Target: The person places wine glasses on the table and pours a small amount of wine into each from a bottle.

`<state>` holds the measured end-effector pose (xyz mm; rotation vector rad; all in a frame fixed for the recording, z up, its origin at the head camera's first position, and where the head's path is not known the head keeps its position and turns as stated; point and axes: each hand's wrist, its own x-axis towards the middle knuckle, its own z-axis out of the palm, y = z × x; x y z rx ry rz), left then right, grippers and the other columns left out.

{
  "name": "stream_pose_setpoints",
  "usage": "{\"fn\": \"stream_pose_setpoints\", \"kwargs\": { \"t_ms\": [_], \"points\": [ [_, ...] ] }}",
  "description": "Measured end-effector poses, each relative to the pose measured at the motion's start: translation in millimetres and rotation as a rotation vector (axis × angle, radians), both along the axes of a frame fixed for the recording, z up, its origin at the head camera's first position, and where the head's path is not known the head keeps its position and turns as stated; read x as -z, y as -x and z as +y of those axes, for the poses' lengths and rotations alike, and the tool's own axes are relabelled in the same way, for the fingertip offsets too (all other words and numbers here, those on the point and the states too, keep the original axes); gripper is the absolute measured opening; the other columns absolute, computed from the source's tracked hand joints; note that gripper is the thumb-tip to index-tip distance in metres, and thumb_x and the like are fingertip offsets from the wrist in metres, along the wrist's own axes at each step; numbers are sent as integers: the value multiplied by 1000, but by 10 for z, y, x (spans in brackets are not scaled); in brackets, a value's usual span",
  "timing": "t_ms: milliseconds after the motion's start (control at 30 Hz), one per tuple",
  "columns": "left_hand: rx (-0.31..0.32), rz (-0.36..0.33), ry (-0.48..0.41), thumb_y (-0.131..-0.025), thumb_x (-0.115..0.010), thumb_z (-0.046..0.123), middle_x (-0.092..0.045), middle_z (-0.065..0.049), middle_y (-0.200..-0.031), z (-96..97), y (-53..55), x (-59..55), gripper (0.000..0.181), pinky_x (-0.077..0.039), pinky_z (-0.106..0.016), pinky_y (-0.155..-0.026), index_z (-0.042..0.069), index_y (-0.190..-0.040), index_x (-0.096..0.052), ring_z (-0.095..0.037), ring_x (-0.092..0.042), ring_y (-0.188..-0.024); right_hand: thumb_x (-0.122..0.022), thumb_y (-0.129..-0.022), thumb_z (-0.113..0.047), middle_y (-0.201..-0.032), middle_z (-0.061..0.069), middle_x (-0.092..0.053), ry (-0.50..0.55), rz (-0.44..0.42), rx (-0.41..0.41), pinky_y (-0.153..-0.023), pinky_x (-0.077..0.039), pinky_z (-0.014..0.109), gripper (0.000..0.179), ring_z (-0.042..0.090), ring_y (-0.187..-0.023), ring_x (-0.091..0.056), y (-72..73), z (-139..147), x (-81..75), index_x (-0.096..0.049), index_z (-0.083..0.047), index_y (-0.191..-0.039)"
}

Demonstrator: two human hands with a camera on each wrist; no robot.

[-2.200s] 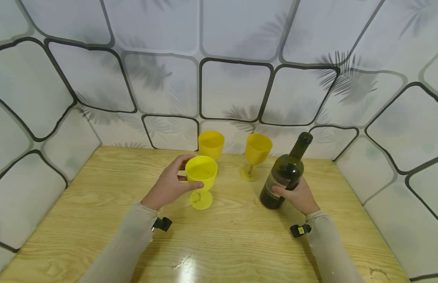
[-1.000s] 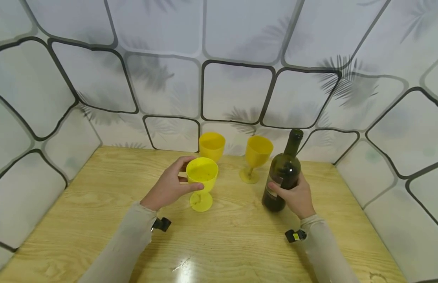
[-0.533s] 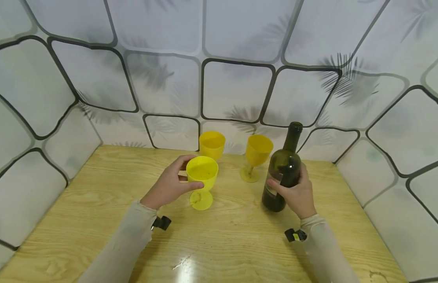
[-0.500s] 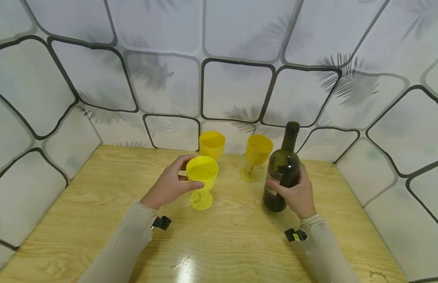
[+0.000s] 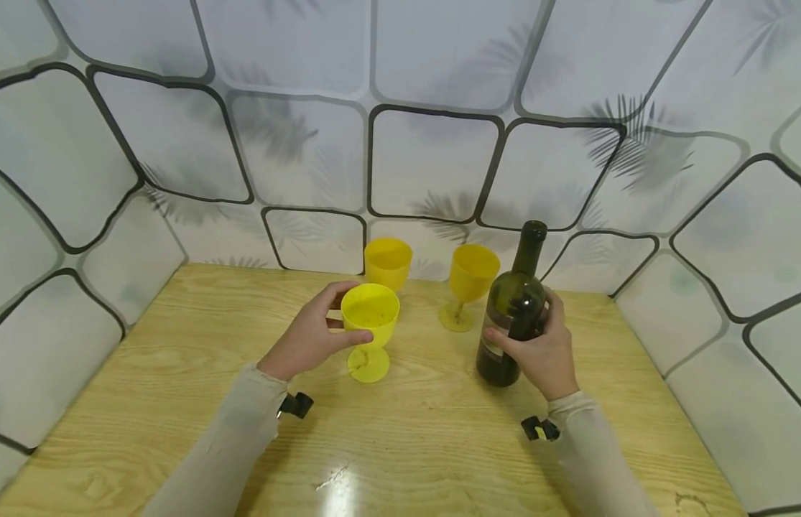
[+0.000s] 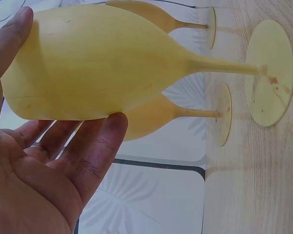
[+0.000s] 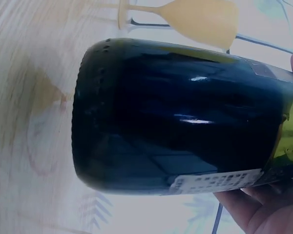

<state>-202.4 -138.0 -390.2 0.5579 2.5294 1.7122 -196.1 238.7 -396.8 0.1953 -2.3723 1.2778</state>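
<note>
My left hand (image 5: 309, 336) holds a yellow goblet (image 5: 369, 316) by its bowl, thumb on the near side and fingers behind. In the left wrist view the goblet's foot (image 6: 271, 73) stands on the wooden table, and specks mark it. A dark green wine bottle (image 5: 515, 309), uncorked at the top, leans a little to the right in the grip of my right hand (image 5: 547, 353). The thumb lies across its label. Whether the bottle's base touches the table I cannot tell. Dark liquid fills much of the bottle (image 7: 185, 117) in the right wrist view.
Behind the held goblet stands a second yellow goblet (image 5: 387, 262), its lower part hidden. A third yellow goblet (image 5: 473, 276) stands just left of the bottle, close to it. Patterned wall panels (image 5: 432, 161) enclose the wooden table (image 5: 413, 445) at the back and sides.
The bottle has come more upright, its neck swinging left from a stronger rightward lean. My right wrist has shifted slightly left. The left hand and its goblet have stayed put.
</note>
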Motion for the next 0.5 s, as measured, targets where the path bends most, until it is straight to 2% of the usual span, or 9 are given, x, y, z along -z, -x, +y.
{"fn": "stream_pose_setpoints", "kwargs": {
  "t_ms": [100, 300, 400, 500],
  "points": [
    [5, 2, -3, -87, -85, 40, -54, 4, -141, 1, 2, 2, 79, -55, -45, -99, 26, -152, -43, -23, -58, -121, -97, -73, -18, -133, 14, -67, 10, 5, -11, -89, -51, 23, 101, 28, -115, -66, 4, -2, 0, -39, -23, -156],
    [14, 2, -4, -87, -85, 41, -53, 4, -142, -1, 7, -3, 80, -55, -45, -99, 26, -153, -42, -22, -58, -121, -98, -71, -17, -136, 9, -64, -29, 51, -30, -92, -55, 51, 100, 28, -116, -65, 7, -7, -33, -44, -27, -156],
    [8, -5, -3, -86, -85, 41, -53, 4, -142, -4, 6, -5, 80, -55, -45, -99, 27, -152, -43, -22, -58, -121, -97, -72, -16, -143, 14, -59, -23, 53, -37, -97, -52, 61, 107, 34, -121, -62, -3, -10, -47, -37, -26, -161],
    [4, -9, 2, -86, -85, 42, -53, 5, -142, -3, 0, -10, 80, -55, -46, -99, 26, -152, -43, -22, -58, -120, -96, -73, -15, -148, 19, -55, -15, 41, -20, -101, -50, 62, 117, 39, -123, -60, -19, -13, -43, -25, -26, -165]
  ]
}}
